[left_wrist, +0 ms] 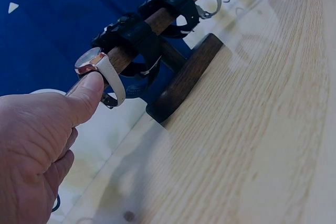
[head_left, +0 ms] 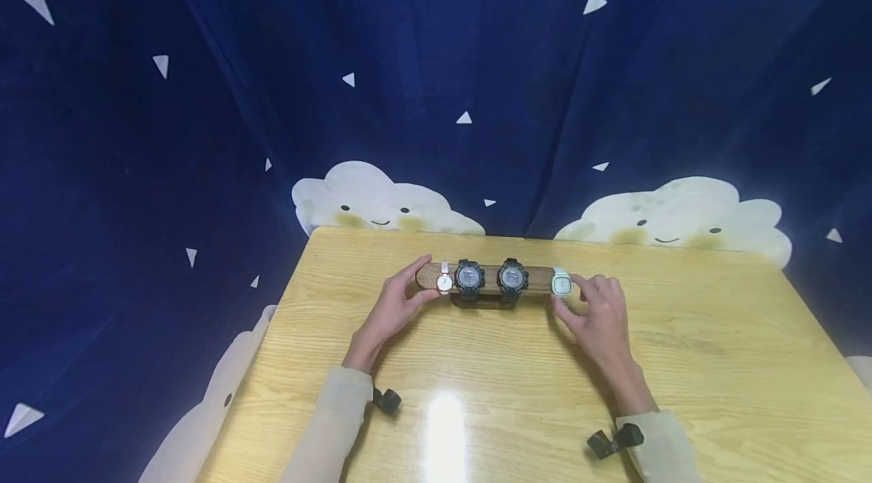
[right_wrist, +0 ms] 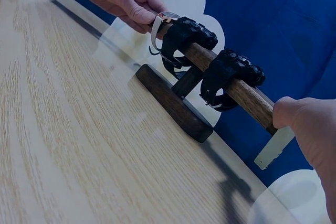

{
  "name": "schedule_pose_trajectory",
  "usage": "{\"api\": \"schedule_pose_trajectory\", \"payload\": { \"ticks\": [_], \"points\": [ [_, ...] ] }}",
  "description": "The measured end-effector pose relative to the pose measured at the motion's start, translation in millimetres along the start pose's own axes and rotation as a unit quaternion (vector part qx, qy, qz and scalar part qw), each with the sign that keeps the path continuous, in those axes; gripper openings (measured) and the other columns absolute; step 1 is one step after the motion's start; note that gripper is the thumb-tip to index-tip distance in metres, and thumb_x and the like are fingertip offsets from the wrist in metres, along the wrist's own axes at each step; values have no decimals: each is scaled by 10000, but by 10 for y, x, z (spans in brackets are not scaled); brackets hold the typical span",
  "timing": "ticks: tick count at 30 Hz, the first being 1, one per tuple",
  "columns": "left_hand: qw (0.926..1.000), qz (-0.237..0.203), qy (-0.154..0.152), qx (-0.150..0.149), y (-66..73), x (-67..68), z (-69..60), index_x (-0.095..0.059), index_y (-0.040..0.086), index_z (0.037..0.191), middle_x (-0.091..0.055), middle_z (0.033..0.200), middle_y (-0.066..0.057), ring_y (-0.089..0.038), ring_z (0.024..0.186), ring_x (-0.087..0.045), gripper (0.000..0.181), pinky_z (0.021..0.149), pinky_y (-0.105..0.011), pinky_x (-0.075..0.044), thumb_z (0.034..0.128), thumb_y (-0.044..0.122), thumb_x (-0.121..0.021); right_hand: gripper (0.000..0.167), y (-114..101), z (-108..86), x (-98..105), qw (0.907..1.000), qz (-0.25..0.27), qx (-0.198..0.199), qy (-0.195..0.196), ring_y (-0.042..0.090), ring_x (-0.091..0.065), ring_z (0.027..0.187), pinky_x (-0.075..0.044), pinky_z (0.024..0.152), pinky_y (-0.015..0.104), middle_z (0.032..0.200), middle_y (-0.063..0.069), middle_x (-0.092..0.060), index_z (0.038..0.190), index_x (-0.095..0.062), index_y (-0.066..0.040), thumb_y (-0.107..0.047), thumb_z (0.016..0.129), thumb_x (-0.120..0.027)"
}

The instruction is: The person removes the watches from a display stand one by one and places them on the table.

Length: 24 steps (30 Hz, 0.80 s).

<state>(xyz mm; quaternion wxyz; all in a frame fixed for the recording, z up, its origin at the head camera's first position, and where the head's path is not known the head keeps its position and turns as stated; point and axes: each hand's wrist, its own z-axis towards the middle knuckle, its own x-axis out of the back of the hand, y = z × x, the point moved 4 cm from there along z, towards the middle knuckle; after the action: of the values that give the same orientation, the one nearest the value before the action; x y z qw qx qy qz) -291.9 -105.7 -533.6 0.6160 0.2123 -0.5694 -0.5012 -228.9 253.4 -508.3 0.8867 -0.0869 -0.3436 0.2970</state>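
Note:
A dark wooden T-bar watch stand (head_left: 490,280) stands on the table, its bar raised on a post above a rounded base (right_wrist: 173,100). My left hand (head_left: 391,303) grips the left end of the bar, its thumb against the white-strapped watch (left_wrist: 110,72). Two chunky black watches (head_left: 469,278) (head_left: 512,278) hang round the middle of the bar. At the right end, my right hand (head_left: 602,320) pinches a mint-green watch (head_left: 562,285) between thumb and fingers. Its pale strap (right_wrist: 274,149) hangs below the bar end. The left hand's other fingers are partly hidden behind the bar.
The light wooden table (head_left: 715,347) spreads out around the stand, with a bright glare patch in front. A dark blue curtain (head_left: 422,51) with white triangles and smiling clouds hangs behind the table's back edge. Small black cameras (head_left: 387,401) sit at both wrists.

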Motion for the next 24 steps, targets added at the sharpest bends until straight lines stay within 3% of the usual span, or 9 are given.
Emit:
{"api": "schedule_pose_trajectory", "payload": {
  "ticks": [24],
  "points": [
    [10000, 29, -17, 10, 17, 6, -2, -498, 188, 1560, -500, 1588, -66, -247, 1489, -436, 711, 1247, -386, -347, 910, 228, -786, 402, 57, 10, 31, 10000, -33, -59, 48, 283, -394, 720, -268, 667, 334, 718, 106, -514, 1029, -740, 105, -161, 744, -836]
  ]
}}
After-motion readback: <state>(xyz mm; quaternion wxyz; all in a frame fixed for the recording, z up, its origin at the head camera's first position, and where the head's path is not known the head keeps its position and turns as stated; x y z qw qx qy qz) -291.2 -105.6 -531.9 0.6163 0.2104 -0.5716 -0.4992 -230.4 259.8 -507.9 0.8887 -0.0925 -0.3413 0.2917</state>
